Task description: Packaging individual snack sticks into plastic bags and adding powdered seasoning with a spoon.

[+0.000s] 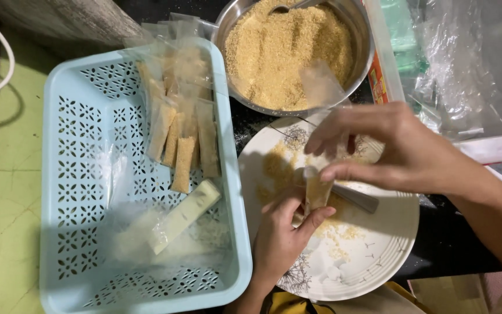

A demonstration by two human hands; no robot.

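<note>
Left hand (283, 232) and right hand (390, 148) both grip a narrow clear pouch (316, 192), partly filled with golden crumbs.

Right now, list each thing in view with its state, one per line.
Left hand: holds the pouch upright over the plate.
Right hand: pinches the pouch top.
Pouch: partly filled with crumbs, open.
Plate: crumbs scattered on it.
Spoon: lying on the plate.
Bowl: nearly full of crumbs.
Basket: holds filled pouches.
</note>
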